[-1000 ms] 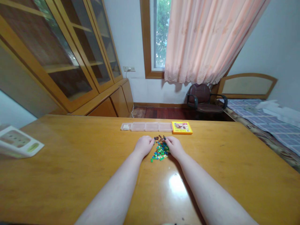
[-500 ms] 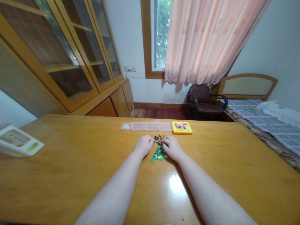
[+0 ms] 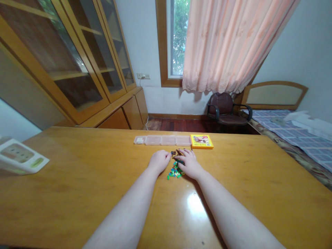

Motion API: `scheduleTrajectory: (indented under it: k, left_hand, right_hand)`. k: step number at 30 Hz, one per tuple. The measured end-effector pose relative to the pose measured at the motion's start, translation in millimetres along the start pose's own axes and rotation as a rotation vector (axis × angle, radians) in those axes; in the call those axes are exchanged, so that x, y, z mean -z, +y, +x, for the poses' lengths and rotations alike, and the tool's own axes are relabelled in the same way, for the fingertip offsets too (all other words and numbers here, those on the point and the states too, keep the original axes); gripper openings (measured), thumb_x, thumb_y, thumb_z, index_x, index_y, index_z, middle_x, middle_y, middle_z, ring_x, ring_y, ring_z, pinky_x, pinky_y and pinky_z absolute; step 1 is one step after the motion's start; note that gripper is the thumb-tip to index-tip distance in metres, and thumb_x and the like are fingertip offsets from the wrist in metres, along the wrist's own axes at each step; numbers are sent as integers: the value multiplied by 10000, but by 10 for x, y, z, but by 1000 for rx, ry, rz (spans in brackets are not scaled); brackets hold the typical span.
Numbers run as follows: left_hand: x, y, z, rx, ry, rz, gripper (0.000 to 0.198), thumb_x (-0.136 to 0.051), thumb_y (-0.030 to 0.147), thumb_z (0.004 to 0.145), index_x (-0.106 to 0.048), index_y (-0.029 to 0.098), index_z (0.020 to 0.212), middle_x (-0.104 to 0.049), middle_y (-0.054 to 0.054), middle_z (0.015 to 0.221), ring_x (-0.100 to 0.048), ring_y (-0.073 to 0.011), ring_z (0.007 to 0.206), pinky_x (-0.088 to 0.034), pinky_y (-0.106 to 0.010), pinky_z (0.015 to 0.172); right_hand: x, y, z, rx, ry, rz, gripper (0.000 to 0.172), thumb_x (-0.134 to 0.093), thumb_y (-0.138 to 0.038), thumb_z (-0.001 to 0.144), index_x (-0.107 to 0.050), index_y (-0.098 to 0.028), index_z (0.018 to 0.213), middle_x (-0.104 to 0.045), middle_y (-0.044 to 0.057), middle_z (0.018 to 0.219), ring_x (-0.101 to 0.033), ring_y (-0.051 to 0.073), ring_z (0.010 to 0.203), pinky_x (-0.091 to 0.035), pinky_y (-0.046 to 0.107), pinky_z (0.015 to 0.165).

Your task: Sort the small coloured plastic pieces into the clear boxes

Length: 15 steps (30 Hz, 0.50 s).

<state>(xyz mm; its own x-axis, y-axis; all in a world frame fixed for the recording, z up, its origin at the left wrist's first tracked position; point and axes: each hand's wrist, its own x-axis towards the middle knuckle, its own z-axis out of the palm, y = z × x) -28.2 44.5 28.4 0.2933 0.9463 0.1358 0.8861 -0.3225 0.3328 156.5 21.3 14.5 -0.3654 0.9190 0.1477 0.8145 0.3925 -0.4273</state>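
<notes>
A heap of small building bricks, mostly green, blue and pale, lies on the wooden table between my hands. Several brown bricks are scattered at its far side. My left hand rests on the left of the heap, its fingers curled and closed on a small dark building brick at the thumb and fingertips. Over the right part of the heap, my right hand lies palm down with its fingers spread. Bricks under that palm are hidden, and nothing shows gripped in it.
A row of clear plastic trays stands beyond the heap, a small white item in the leftmost one. Touching its right end is a yellow box. A white and green device sits at the table's left edge. Behind are a chair and bed.
My right hand has spread its fingers and shifted slightly forward and left over the bricks. My left hand has stayed in place, still closed on the small dark brick.
</notes>
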Motion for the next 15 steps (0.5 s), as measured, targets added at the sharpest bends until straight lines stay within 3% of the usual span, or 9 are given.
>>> scheduleTrajectory:
  k: [6,11,15]
  left_hand:
    - [11,18,-11,-103,0,-30,405,-365,359,901,-688,179,736,-635,-50,751,-541,-156,698,-342,-256,625]
    - [2,17,-9,-116,-31,-25,401,-367,368,899,-687,188,739,-633,-47,748,-543,-155,697,-329,-253,610]
    - [-18,6,-4,-100,-47,-27,404,-364,387,897,-681,195,735,-638,-47,759,-546,-158,691,-320,-253,593]
  right_hand:
    - [8,17,8,22,83,58,252,-530,-243,795,-698,-258,982,-563,39,1255,-365,262,1226,-199,495,1052]
    - [8,9,7,26,74,52,299,-523,-227,795,-680,-275,1045,-526,33,1309,-344,273,1253,-191,513,1052]
    - [21,14,7,7,73,52,255,-521,-240,800,-704,-267,975,-561,33,1268,-363,273,1241,-195,512,1052]
